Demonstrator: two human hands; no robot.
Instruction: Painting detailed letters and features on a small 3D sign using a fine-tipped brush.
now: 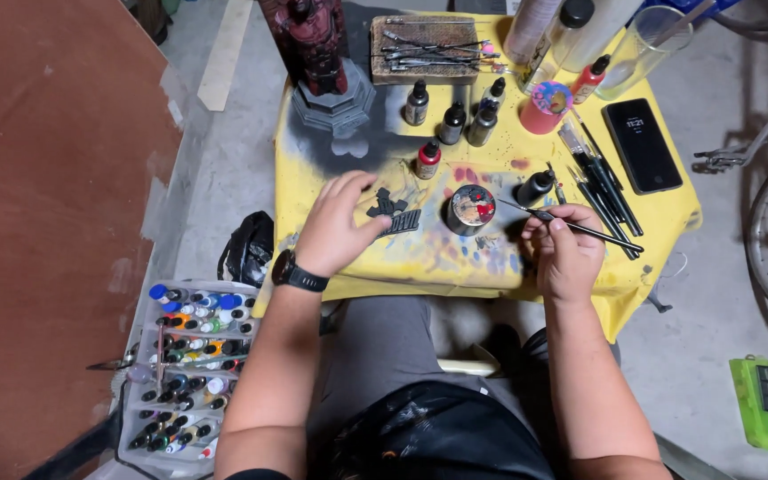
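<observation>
Count, centre of the frame: 2 hands, left hand (338, 227) on 2 dark flat parts (395, 213), right hand (564, 253) pinching 1 thin brush (580, 228). Upper middle: 6 small dropper bottles (452, 122). Upper right: 1 black phone (641, 145). Top: 1 dark red figure (317, 44). Lower left: 1 tray of paint bottles (190, 366), too many to count.

A small table (668, 218) under a paint-stained yellow cloth carried a round palette (471, 208). Behind the palette stood dropper bottles (452, 123), farther back a brush tray (425, 46). Right of it lay brushes (604, 185) and a phone (641, 144); left, dark parts (393, 213).
</observation>
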